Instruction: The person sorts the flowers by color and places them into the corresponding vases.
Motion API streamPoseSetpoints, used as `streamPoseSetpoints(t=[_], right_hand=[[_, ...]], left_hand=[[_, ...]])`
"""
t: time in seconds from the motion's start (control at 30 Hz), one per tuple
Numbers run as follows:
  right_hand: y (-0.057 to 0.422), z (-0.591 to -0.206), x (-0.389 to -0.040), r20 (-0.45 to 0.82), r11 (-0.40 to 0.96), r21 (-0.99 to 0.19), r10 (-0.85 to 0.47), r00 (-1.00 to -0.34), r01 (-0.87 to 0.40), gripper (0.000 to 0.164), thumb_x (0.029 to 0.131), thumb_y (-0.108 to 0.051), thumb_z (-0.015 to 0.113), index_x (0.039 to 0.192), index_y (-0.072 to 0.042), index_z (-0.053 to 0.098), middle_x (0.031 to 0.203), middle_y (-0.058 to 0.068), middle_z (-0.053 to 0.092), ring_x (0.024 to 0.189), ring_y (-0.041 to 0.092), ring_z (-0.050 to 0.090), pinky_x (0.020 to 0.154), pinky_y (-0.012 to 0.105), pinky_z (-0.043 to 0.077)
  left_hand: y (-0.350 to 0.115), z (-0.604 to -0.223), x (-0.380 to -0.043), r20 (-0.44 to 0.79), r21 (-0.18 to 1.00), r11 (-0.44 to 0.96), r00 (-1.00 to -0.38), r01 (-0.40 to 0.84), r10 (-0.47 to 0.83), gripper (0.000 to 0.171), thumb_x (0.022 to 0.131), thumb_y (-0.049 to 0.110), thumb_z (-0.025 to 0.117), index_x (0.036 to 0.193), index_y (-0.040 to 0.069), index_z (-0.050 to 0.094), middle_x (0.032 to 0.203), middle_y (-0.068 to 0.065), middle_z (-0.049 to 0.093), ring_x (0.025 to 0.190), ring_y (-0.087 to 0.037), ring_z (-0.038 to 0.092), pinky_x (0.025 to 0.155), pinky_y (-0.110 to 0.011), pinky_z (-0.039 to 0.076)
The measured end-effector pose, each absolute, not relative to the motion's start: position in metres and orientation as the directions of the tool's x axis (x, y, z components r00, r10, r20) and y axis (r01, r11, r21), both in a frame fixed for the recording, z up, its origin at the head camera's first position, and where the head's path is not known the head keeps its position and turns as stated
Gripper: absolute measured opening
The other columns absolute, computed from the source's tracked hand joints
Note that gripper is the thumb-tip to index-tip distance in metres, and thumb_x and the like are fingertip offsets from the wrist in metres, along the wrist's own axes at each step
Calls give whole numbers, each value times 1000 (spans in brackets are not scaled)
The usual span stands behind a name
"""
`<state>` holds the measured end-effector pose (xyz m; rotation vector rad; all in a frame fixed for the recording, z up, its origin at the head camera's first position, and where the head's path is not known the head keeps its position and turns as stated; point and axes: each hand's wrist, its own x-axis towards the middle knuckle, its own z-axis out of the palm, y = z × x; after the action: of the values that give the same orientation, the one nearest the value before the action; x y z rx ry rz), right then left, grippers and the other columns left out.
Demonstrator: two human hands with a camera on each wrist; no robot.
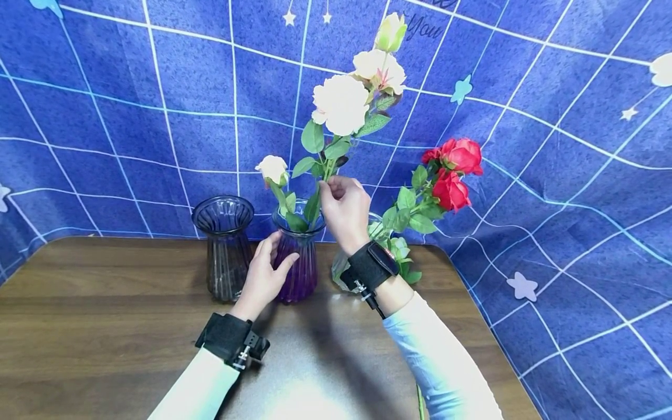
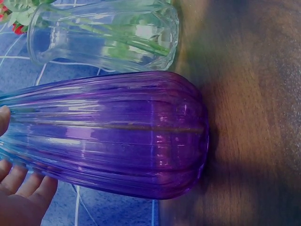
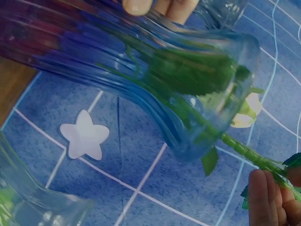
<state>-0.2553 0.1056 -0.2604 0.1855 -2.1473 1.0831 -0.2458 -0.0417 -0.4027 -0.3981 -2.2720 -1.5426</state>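
Observation:
In the head view my left hand (image 1: 262,275) holds a ribbed glass vase (image 1: 301,271), purple below and blue at the neck. Its fingers and thumb lie on opposite sides of that vase, as the left wrist view also shows near the neck. Above the rim, my right hand (image 1: 347,211) pinches the green stem (image 3: 244,151) of a white artificial rose spray (image 1: 341,105). The stem's lower part and some leaves are inside the blue-purple vase. A smaller white rose (image 1: 273,169) leans left over the rim; whether it shares that stem is hidden.
A grey ribbed vase (image 1: 227,256) stands at the left. To the right, partly behind my right wrist, a clear glass vase (image 2: 103,40) holds red roses (image 1: 454,175) leaning right. Behind the wooden table (image 1: 105,315) hangs a blue patterned cloth (image 1: 199,76).

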Motion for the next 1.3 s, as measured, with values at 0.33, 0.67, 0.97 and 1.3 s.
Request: streamPoseSetpoints(t=[0.33,0.67,0.97,1.3], right_hand=[[107,-259,-256,608,685,-622,117,-785,-379,19,87,-21,62,86,-5,72,77,8,70,69,17,65,64,27,50],[107,-263,-258,586,687,-623,92,-805,-375,18,87,-19,62,82,-5,72,74,7,69,67,17,64,62,26,49],[108,-263,-261,557,726,-592,54,-829,-350,22,88,-21,59,72,-9,69,69,4,69,65,17,63,63,28,48],[104,-261,-263,556,763,-539,5,-831,-357,33,86,-19,60,56,-14,49,55,-2,56,55,14,49,52,24,37]], left_hand=[[-41,-404,-247,455,826,362,-890,433,27,58,88,18,65,135,-5,40,133,-23,45,122,-36,49,103,-48,42],[-42,-407,-248,448,828,363,-893,428,32,59,88,18,65,136,-4,38,134,-23,45,122,-36,48,104,-48,41],[-42,-406,-247,447,828,362,-894,428,33,58,89,20,64,136,-4,39,134,-22,44,123,-36,48,104,-48,41],[-42,-406,-247,455,822,369,-890,434,32,58,89,21,64,136,-2,39,134,-21,45,121,-35,48,104,-48,42]])
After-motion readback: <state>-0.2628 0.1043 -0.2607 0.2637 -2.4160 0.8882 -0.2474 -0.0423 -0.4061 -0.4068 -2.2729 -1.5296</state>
